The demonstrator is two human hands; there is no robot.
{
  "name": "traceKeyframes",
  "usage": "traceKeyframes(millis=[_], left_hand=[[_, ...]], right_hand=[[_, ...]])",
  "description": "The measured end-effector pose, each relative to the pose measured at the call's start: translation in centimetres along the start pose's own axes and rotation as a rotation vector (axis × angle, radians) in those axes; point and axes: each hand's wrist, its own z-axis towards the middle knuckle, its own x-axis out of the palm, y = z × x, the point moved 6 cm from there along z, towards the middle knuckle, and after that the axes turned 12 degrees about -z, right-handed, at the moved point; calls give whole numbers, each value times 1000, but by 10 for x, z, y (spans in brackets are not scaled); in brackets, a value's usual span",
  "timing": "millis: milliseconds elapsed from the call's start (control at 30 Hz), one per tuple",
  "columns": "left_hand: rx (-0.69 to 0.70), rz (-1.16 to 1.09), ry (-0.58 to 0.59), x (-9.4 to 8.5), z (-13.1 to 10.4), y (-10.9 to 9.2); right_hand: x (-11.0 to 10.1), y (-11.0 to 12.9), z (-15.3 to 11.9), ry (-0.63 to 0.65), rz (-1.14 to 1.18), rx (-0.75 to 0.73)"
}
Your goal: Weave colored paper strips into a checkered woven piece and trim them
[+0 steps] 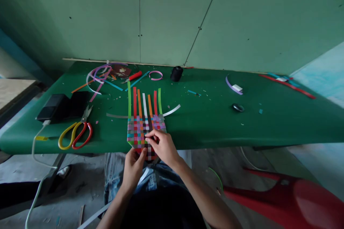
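A woven piece of coloured strips, checkered in purple, red, teal, orange and white, lies over the table's front edge. Several loose strip ends, green, red, orange and white, fan out from its far side. A white strip end sticks out to the right and a grey one to the left. My left hand grips the woven piece by its near edge, thumb on top. Over the weave, my right hand has thumb and forefinger pinched together; what is between the fingertips is too small to make out.
Red-and-yellow-handled scissors and a black device with a white cable lie at left. Behind are curled strips, a red-handled tool, a pink ring and a black thread spool. A red chair stands at right.
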Motion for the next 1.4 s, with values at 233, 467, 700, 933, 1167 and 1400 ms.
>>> traceKeyframes(millis=[233, 467, 700, 933, 1167, 1400], left_hand=[[-34, -38, -9, -4, 2, 11], [-70, -93, 3, -3, 4, 17], [-85, -111, -13, -9, 5, 26], [-129, -168, -28, -7, 4, 28], [-153, -220, 15, -3, 3, 25], [-139, -221, 10, -3, 3, 25]], right_hand=[[-3, 3, 4, 79, 65, -7], [0, 2, 11, 84, 25, 65], [7, 3, 14, 205, -85, 12], [-1, 2, 20, 208, -63, -115], [2, -3, 24, 181, -80, -95], [5, 0, 19, 218, -153, -109]])
